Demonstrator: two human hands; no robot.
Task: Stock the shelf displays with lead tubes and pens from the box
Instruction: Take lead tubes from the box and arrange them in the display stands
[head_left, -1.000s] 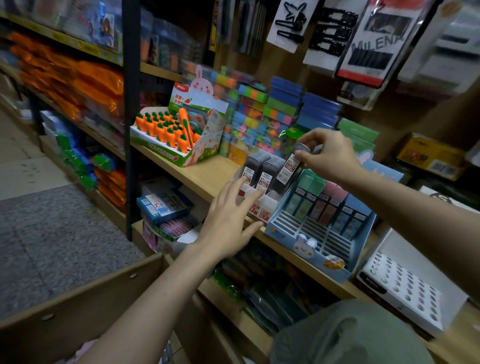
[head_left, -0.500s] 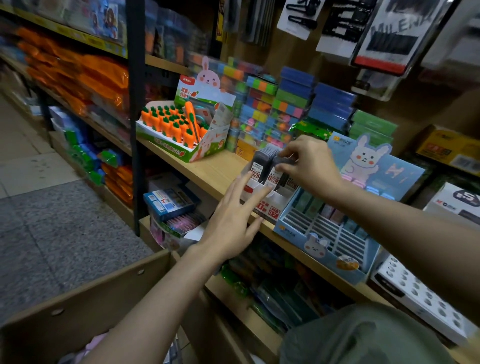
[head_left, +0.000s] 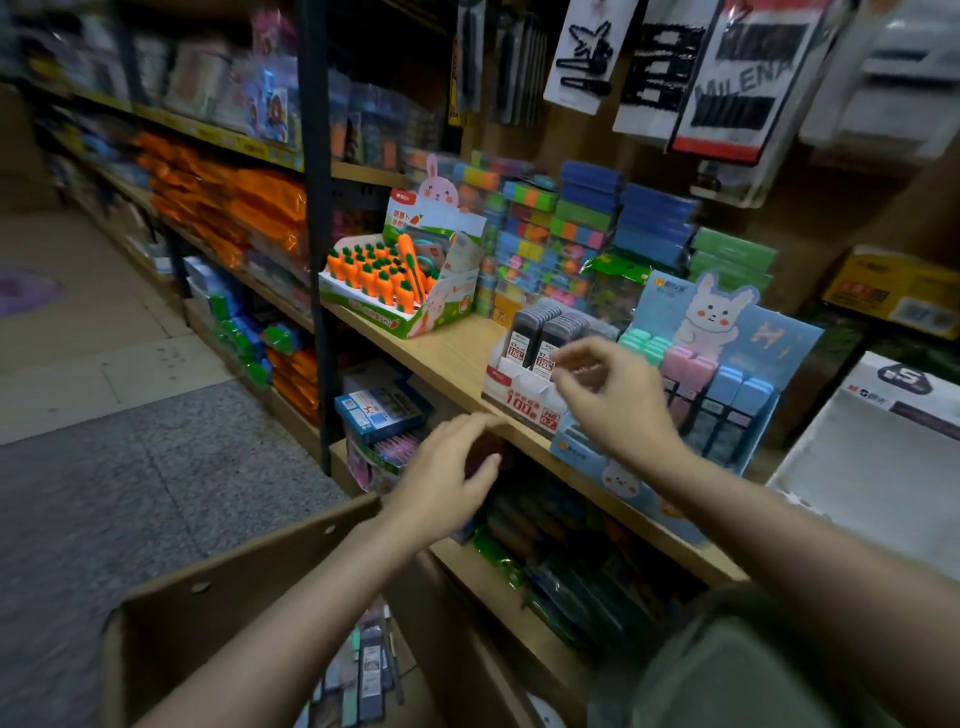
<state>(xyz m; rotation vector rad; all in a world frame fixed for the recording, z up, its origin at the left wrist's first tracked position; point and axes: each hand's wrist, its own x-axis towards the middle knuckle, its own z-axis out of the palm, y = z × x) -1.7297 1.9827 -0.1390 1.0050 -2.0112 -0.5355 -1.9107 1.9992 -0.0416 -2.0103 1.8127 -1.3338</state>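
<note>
Dark lead tubes (head_left: 540, 332) stand in rows in a white display tray (head_left: 519, 397) with red print on the wooden shelf. My right hand (head_left: 608, 400) hovers just in front of that tray, fingers loosely curled and holding nothing. My left hand (head_left: 447, 478) hangs lower, in front of the shelf edge, fingers relaxed and empty. To the right stands a blue bunny display (head_left: 727, 374) with pastel lead cases. The cardboard box (head_left: 218, 597) sits below my arms, with pens and lead tubes (head_left: 363, 670) lying in it.
A carrot-themed display (head_left: 395, 280) stands at the shelf's left end. Stacks of coloured boxes (head_left: 571, 234) line the back. A white holed tray (head_left: 872, 467) sits at the right. Hair-clip cards (head_left: 727, 78) hang above. Lower shelves hold packets; grey floor lies left.
My right hand has let go of the lead tube, which stands in the tray, and pulled back toward me. My left hand dropped away from the tray, below the shelf edge.
</note>
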